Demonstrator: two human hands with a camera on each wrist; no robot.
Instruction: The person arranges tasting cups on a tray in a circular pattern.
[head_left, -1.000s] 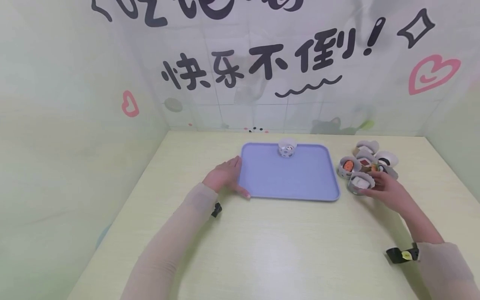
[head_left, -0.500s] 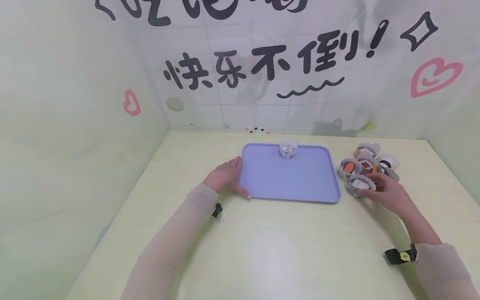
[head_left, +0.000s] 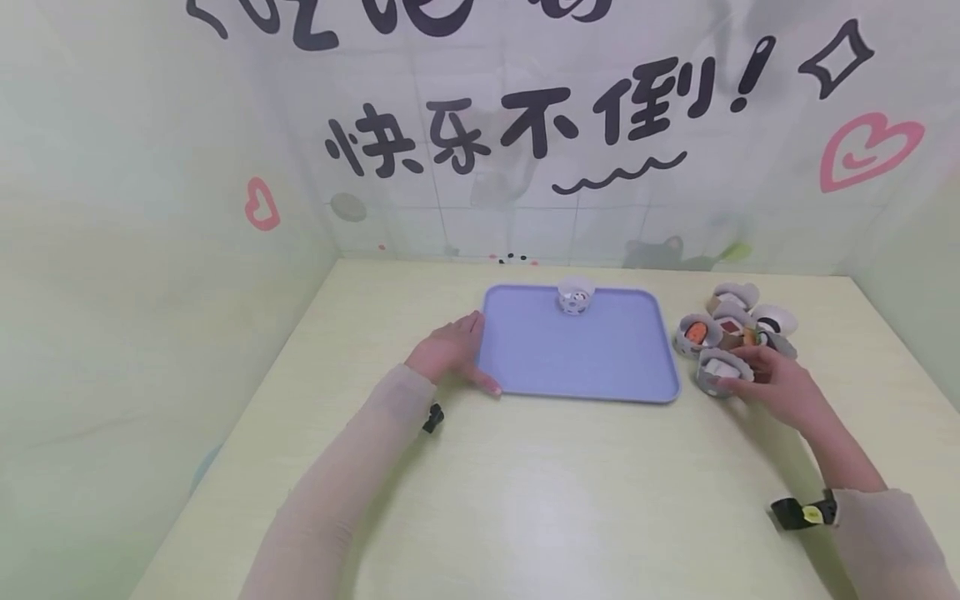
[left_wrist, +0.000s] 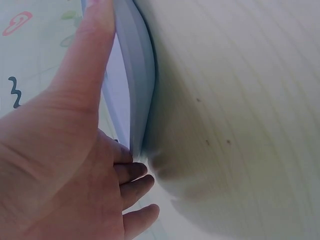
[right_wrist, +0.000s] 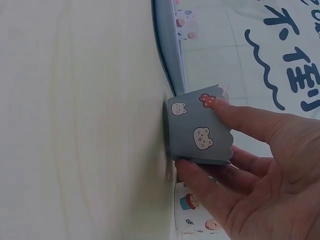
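1. Head view, left side: the left edge of the blue tray (head_left: 577, 358) is being touched by the left hand (head_left: 447, 350). The fingers are being held straight along that edge, and the thumb is being rested, well apart from them, at the near left corner.
2. Head view, right side: a grey paper cup (head_left: 711, 386) with a white piece (head_left: 720, 369) inside is being pinched between the thumb and fingers of the right hand (head_left: 783, 390). The cup is being held upright, just right of the tray.
3. Head view, cup cluster: the pinched cup is being flanked by other filled cups. An orange piece (head_left: 696, 333) is being contained in the one nearest the tray.
4. Head view, tray: a white patterned cup (head_left: 574, 305) is being supported at the middle of the far edge. The tray is being supported by the pale wooden table (head_left: 525, 500).
5. Left wrist view: the tray's outer wall is being spanned by the left hand, with the thumb and fingers being held apart.
6. Right wrist view: the thumb is being pressed near the cup's scalloped rim, above a printed bear face (right_wrist: 202, 138); the fingers are being curled against another side. Contact between cup base and table cannot be determined.
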